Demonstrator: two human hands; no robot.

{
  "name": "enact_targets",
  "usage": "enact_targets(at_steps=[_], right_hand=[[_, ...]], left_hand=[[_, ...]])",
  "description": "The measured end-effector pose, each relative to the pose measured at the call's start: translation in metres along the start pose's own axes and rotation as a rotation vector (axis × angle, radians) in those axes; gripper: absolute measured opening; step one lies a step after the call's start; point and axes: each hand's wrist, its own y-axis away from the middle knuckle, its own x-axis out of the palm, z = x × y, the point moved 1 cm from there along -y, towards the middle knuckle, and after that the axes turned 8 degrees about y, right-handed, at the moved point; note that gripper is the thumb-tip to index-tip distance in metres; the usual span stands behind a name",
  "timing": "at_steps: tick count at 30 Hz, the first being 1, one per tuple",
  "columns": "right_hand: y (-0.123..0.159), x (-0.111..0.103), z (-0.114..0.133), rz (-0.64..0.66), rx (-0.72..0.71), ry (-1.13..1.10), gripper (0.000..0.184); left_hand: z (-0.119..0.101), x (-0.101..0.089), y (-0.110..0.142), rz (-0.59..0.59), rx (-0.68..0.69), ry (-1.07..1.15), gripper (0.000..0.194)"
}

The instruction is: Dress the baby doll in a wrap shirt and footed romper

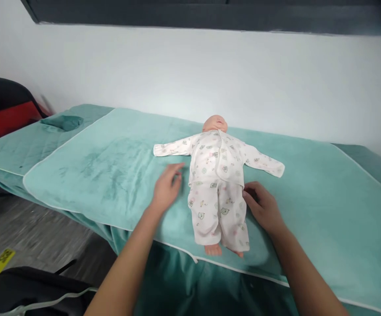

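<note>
A baby doll (215,124) lies on its back, its head toward the wall and its bare feet toward me. It wears a white printed long-sleeved shirt (206,153) and matching trousers (205,213). Both sleeves are spread out flat, and no doll hands show at the cuffs. To the left of the doll's waist, my left hand (167,188) hovers apart from the clothes, holding nothing, its fingers loosely stretched. At the other side, my right hand (263,205) has thumb and fingertips closed at the trouser edge just below the shirt hem; the fingertips are partly hidden.
The doll lies on a green plush sheet (95,162) with white piping, covering a padded bed with a face hole (62,123) at left. A white wall (190,70) runs behind. A black and red chair (9,109) stands far left, and a black bag-like object (35,289) lower left.
</note>
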Motion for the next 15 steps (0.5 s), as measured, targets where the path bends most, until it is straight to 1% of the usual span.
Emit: enact_targets(at_steps=[1,2,3,4,6,7,8,10,11,13,15], right_hand=[[0.005,-0.001,0.003,-0.003,0.01,0.006,0.021],[0.01,-0.001,0.006,-0.015,0.026,0.008,0.022],[0.016,-0.003,0.01,-0.039,0.047,0.001,0.022],[0.023,-0.005,0.016,-0.072,0.068,-0.015,0.022],[0.04,-0.009,0.033,-0.135,0.057,-0.043,0.017],[0.05,-0.011,0.044,-0.139,0.002,-0.043,0.016],[0.06,-0.012,0.056,-0.114,-0.081,-0.024,0.018],[0.079,-0.01,0.08,-0.029,-0.262,0.081,0.025],[0.087,-0.007,0.09,0.003,-0.321,0.158,0.027],[0.096,0.002,0.103,0.005,-0.355,0.311,0.025],[0.1,0.011,0.11,-0.049,-0.331,0.397,0.02]], left_hand=[[-0.008,0.009,0.011,0.07,0.024,0.05,0.039],[-0.016,0.016,0.022,0.106,0.025,0.086,0.04],[-0.022,0.022,0.033,0.103,0.005,0.113,0.04],[-0.028,0.026,0.045,0.074,-0.033,0.135,0.038],[-0.037,0.03,0.07,0.004,-0.098,0.168,0.033],[-0.042,0.03,0.084,-0.008,-0.103,0.182,0.034],[-0.047,0.03,0.097,0.002,-0.092,0.191,0.037],[-0.058,0.031,0.124,0.049,-0.066,0.186,0.052],[-0.063,0.032,0.136,0.07,-0.066,0.17,0.058],[-0.071,0.036,0.154,0.093,-0.094,0.123,0.065],[-0.077,0.041,0.164,0.074,-0.119,0.081,0.063]])
